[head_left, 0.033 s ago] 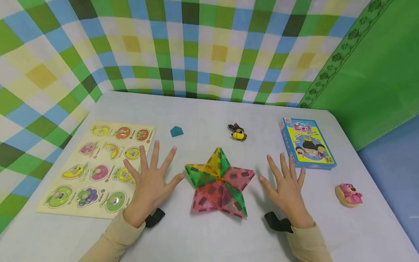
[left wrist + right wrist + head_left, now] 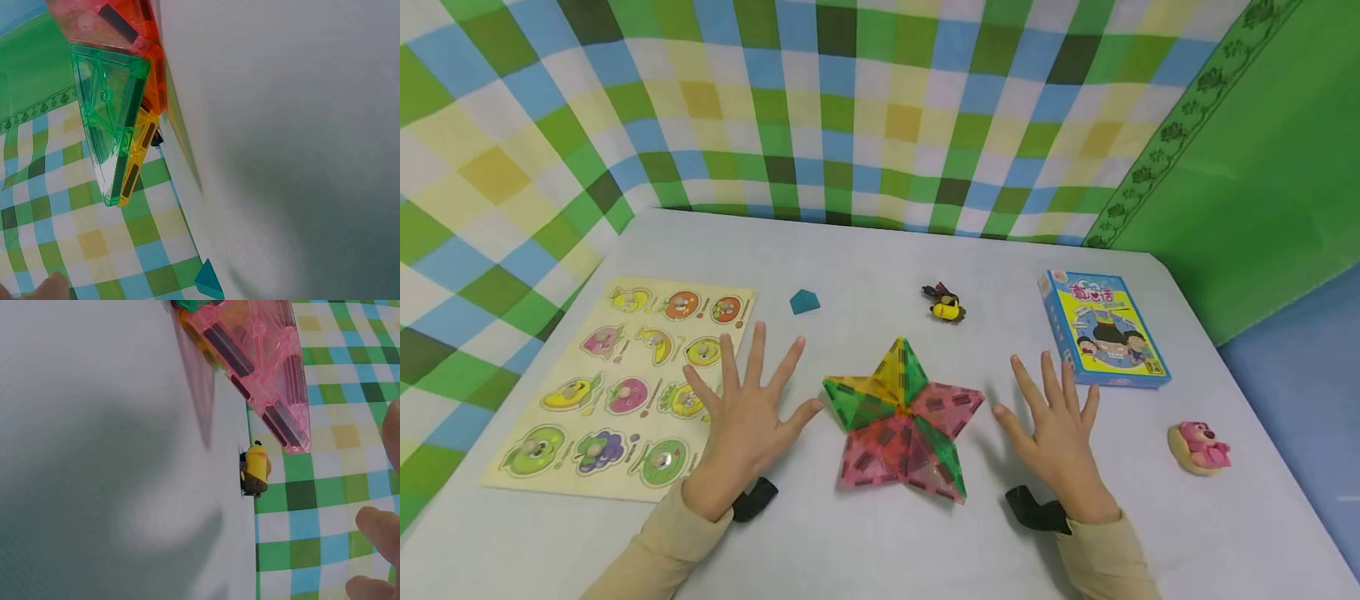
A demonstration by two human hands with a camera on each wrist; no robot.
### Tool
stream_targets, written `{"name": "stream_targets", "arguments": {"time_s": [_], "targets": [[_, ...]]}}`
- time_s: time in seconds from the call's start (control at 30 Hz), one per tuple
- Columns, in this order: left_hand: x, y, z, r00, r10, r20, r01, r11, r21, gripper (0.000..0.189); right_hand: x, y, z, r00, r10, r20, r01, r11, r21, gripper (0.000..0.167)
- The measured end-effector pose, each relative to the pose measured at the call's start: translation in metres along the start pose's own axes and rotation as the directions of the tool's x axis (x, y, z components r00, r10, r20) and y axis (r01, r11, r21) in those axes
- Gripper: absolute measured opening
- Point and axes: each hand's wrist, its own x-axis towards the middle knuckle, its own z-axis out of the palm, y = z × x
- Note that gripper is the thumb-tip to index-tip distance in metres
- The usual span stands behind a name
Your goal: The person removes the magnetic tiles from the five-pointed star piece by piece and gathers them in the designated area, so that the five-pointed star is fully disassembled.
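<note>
Between the two hands sits a star of translucent magnetic tiles [image 2: 872,446], coloured yellow, green, pink and red. To its left, my left hand [image 2: 747,425] is spread with straight fingers, its thumb tip close to a green point of the star. On the other side my right hand [image 2: 1060,437] is spread too, apart from the star. Neither hand holds anything. A green tile [image 2: 106,106] of the star shows large in the left wrist view, with a fingertip at the lower left. In the right wrist view a pink tile [image 2: 275,381] stands near several fingertips.
A fruit puzzle board [image 2: 647,433] lies left, partly behind the left hand. Farther back are a teal block [image 2: 805,302] and a small yellow and brown figure [image 2: 947,308]. A blue and yellow card box [image 2: 1108,333] and a pink bear figure [image 2: 1206,446] lie on the right.
</note>
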Motion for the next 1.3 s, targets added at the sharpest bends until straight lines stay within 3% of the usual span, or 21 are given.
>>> {"name": "stream_targets", "arguments": {"time_s": [0.33, 0.43, 0.53, 0.6, 0.67, 0.73, 0.8, 1.03, 1.13, 1.23, 1.3], "targets": [[0.0, 0.001, 0.004, 0.999, 0.003, 0.041, -0.002, 1.0, -0.025, 0.077, -0.001, 0.002, 0.001, 1.0, -0.02, -0.005, 0.02, 1.0, 0.008, 0.068], [-0.001, 0.007, 0.007, 0.996, 0.046, 0.074, -0.038, 0.993, -0.109, 0.08, -0.002, -0.003, -0.002, 1.0, -0.002, -0.011, 0.003, 0.995, 0.096, 0.06], [-0.005, 0.016, 0.015, 0.983, 0.116, 0.145, -0.072, 0.958, -0.277, 0.084, -0.004, -0.01, -0.005, 0.991, 0.026, 0.129, -0.063, 0.954, 0.293, 0.041], [-0.008, 0.021, 0.02, 0.966, 0.163, 0.201, -0.072, 0.915, -0.397, 0.088, -0.006, -0.015, -0.005, 0.952, -0.003, 0.307, -0.134, 0.895, 0.425, 0.034], [-0.011, 0.026, 0.026, 0.947, 0.199, 0.254, -0.056, 0.877, -0.477, 0.094, -0.008, -0.019, -0.004, 0.884, -0.075, 0.462, -0.213, 0.815, 0.539, 0.032], [-0.014, 0.029, 0.03, 0.937, 0.216, 0.275, -0.048, 0.859, -0.51, 0.099, -0.009, -0.023, -0.001, 0.819, -0.167, 0.55, -0.259, 0.746, 0.613, 0.036], [-0.015, 0.031, 0.034, 0.94, 0.217, 0.264, -0.05, 0.851, -0.522, 0.102, -0.01, -0.025, 0.003, 0.792, -0.226, 0.568, -0.273, 0.7, 0.66, 0.041], [-0.018, 0.038, 0.039, 0.965, 0.166, 0.203, -0.045, 0.868, -0.495, 0.096, -0.013, -0.027, 0.01, 0.783, -0.282, 0.555, -0.311, 0.595, 0.741, 0.047], [-0.018, 0.038, 0.04, 0.969, 0.149, 0.198, -0.034, 0.872, -0.489, 0.094, -0.013, -0.028, 0.011, 0.793, -0.257, 0.552, -0.318, 0.598, 0.736, 0.056], [-0.018, 0.038, 0.041, 0.972, 0.146, 0.185, -0.04, 0.875, -0.482, 0.092, -0.012, -0.03, 0.009, 0.813, -0.224, 0.537, -0.298, 0.633, 0.714, 0.062], [-0.018, 0.038, 0.041, 0.972, 0.148, 0.18, -0.044, 0.875, -0.482, 0.092, -0.011, -0.03, 0.008, 0.825, -0.212, 0.525, -0.289, 0.639, 0.712, 0.061]]}}
